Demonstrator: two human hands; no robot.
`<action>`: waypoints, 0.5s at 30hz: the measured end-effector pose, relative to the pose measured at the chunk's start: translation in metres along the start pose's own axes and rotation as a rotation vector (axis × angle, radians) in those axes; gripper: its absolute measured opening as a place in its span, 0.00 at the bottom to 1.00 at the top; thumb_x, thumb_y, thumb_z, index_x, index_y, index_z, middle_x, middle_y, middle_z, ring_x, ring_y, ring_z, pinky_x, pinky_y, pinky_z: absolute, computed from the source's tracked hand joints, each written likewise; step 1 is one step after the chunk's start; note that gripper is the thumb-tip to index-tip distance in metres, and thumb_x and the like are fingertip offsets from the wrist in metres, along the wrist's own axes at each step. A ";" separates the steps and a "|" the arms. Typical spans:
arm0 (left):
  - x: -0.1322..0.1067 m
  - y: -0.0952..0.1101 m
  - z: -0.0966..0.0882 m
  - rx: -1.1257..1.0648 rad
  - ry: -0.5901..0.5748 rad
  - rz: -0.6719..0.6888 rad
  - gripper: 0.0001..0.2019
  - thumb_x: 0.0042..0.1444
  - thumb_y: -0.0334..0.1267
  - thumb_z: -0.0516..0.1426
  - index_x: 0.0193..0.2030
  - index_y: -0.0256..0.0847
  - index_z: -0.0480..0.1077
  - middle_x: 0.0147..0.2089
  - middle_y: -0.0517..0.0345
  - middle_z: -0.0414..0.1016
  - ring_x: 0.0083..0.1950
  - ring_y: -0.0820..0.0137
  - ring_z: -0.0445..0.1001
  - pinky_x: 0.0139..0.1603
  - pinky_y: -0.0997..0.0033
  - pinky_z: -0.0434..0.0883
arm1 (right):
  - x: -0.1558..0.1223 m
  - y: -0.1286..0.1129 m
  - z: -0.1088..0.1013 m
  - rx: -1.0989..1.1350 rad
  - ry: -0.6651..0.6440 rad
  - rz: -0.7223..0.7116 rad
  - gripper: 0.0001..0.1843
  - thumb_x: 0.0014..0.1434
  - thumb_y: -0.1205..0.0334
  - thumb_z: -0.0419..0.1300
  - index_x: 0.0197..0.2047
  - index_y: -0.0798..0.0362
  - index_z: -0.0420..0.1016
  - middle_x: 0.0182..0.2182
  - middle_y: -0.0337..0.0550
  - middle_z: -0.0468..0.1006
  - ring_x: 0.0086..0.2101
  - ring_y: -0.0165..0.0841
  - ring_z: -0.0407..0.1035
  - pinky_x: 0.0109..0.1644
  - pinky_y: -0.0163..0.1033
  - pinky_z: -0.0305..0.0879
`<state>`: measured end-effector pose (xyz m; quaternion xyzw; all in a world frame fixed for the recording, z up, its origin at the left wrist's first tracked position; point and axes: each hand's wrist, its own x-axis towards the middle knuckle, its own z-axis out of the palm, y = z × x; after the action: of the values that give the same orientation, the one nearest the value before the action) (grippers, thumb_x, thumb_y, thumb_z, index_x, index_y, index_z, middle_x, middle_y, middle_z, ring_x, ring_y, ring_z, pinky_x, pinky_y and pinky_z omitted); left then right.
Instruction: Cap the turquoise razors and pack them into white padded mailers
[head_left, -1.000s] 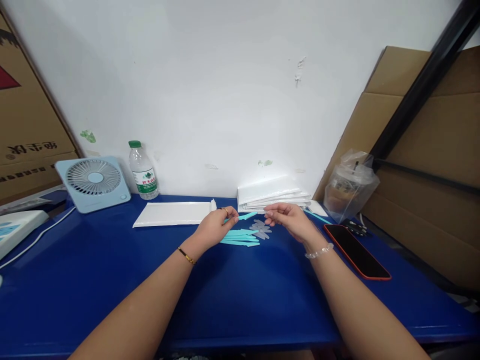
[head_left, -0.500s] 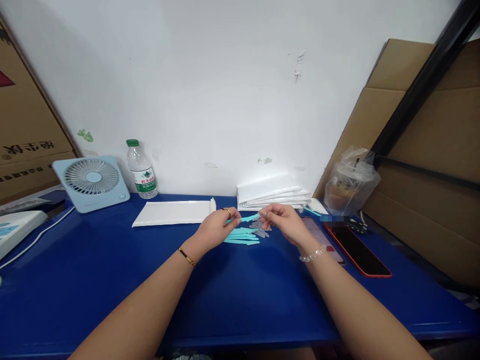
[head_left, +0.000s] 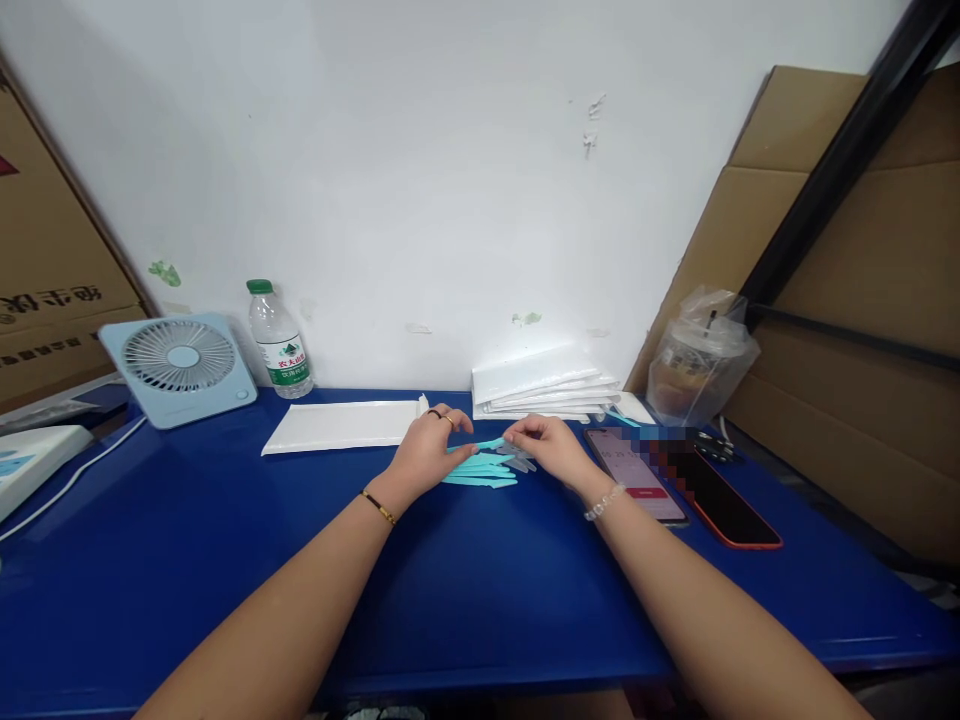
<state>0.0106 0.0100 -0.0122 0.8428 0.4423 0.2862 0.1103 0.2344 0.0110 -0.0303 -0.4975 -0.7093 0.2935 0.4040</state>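
Observation:
A slim turquoise eyebrow razor lies level over others of its kind, its right end pinched between the thumb and forefinger of my right hand. My left hand is open at the razor's other end, thumb and fingers apart. Below the hands, several turquoise eyebrow razors are fanned out on the blue table. Small clear plastic caps lie by their right ends, partly covered by my right hand.
Behind my left hand lies a white padded envelope; a stack of white envelopes rests against the wall. To the left stand a blue fan and a water bottle. Two phones and a bagged drink cup are on the right.
My left hand has let go of the razor and its fingers have spread. My right hand has moved slightly left and down, bringing the razor lower over the others.

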 end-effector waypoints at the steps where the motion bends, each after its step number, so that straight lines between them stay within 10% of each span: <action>1: -0.001 0.001 -0.001 0.027 -0.035 0.021 0.10 0.52 0.44 0.57 0.39 0.43 0.71 0.39 0.56 0.70 0.40 0.66 0.69 0.37 0.69 0.64 | 0.002 0.003 0.000 -0.054 0.031 -0.013 0.14 0.52 0.51 0.60 0.31 0.54 0.78 0.29 0.43 0.75 0.30 0.32 0.67 0.34 0.37 0.63; 6: -0.007 0.009 -0.002 0.178 -0.287 0.143 0.09 0.49 0.44 0.60 0.37 0.46 0.73 0.36 0.59 0.73 0.34 0.68 0.70 0.32 0.72 0.61 | 0.007 0.007 -0.002 -0.212 -0.009 -0.006 0.12 0.54 0.54 0.59 0.32 0.53 0.80 0.31 0.43 0.72 0.33 0.33 0.67 0.39 0.37 0.62; 15: -0.006 0.009 0.006 0.280 -0.302 0.206 0.06 0.53 0.38 0.55 0.32 0.43 0.73 0.33 0.57 0.76 0.32 0.67 0.71 0.30 0.71 0.60 | -0.004 0.002 -0.033 -0.462 -0.199 -0.124 0.08 0.48 0.65 0.60 0.33 0.51 0.78 0.33 0.42 0.76 0.32 0.33 0.67 0.35 0.35 0.61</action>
<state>0.0172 -0.0001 -0.0154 0.9238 0.3680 0.1025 0.0277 0.2644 0.0086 -0.0167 -0.5009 -0.8228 0.1459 0.2253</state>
